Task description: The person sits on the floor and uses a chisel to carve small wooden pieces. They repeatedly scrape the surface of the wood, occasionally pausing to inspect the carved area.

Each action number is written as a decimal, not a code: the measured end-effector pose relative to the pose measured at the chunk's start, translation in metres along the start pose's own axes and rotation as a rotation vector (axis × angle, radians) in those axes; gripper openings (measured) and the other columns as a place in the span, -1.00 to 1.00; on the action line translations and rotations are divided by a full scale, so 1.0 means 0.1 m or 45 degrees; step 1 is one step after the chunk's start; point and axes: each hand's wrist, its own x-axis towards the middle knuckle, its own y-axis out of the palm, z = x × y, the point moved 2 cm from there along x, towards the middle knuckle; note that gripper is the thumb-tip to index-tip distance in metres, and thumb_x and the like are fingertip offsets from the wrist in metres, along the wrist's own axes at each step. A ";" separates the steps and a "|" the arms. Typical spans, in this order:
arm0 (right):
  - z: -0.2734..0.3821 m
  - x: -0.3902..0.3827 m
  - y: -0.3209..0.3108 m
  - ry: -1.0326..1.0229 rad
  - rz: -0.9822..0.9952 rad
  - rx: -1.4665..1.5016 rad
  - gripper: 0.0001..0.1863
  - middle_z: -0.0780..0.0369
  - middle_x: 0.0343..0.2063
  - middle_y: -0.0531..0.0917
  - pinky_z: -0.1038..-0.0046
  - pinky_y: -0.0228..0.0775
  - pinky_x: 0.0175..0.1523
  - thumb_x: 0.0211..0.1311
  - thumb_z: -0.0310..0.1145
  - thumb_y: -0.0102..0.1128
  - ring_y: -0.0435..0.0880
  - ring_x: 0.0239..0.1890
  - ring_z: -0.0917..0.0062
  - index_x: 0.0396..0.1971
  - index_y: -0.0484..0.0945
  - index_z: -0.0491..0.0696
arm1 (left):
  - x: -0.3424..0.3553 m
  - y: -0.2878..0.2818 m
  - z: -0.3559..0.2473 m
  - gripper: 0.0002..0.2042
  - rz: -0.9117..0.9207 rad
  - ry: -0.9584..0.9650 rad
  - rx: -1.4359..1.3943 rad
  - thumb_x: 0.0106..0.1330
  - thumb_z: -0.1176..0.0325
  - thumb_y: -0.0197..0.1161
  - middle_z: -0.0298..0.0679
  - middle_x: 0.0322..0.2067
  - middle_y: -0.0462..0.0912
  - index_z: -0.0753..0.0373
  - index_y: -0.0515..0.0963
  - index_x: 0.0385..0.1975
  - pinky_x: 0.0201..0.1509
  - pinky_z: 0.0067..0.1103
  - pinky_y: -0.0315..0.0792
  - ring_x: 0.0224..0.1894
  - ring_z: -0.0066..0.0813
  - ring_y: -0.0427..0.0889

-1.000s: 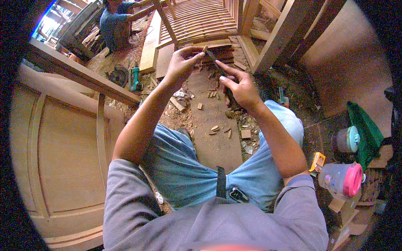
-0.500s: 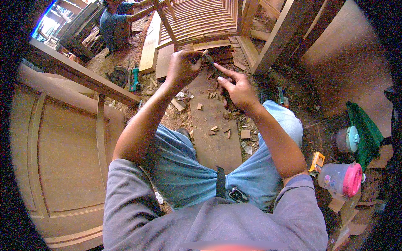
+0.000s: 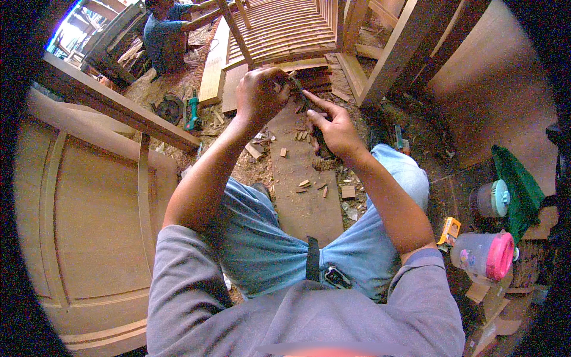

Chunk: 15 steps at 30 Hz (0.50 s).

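My left hand [image 3: 262, 98] is closed, its fingertips pinching a small pale piece of wood [image 3: 292, 75]. My right hand [image 3: 340, 131] wraps round a dark, knife-like tool [image 3: 301, 94], the forefinger stretched along it. The tool's tip meets or nearly meets the wood piece at my left fingertips. Its exact kind is hard to make out, and the palm hides part of the handle. Both hands are raised over a flat wooden board [image 3: 306, 208] between my knees. Small wood chips [image 3: 304, 184] and cut blocks [image 3: 348, 191] lie scattered on and beside that board.
A slatted wooden frame [image 3: 291, 33] stands ahead, with a person [image 3: 163, 38] beyond it at left. A green power tool [image 3: 192, 113] lies near a circular saw [image 3: 169, 109]. A panelled door [image 3: 98, 220] is at my left; a pink-lidded tub [image 3: 483, 254] is at my right.
My left hand has turned slightly, and its fingers now cover more of the wood piece. The tool in my right hand has tilted a little. My arms stay nearly in place.
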 end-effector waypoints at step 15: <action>0.03 0.00 -0.02 -0.012 0.012 0.029 -0.55 0.37 -0.61 0.46 0.63 0.31 -0.64 0.28 -0.45 0.02 0.38 -0.69 0.72 0.18 0.35 0.08 | 0.03 -0.07 -0.09 -0.91 0.021 -0.016 0.152 -0.03 0.28 0.29 -0.26 -0.42 0.62 0.06 0.63 -0.52 -0.32 -0.36 0.50 -0.34 -0.21 0.62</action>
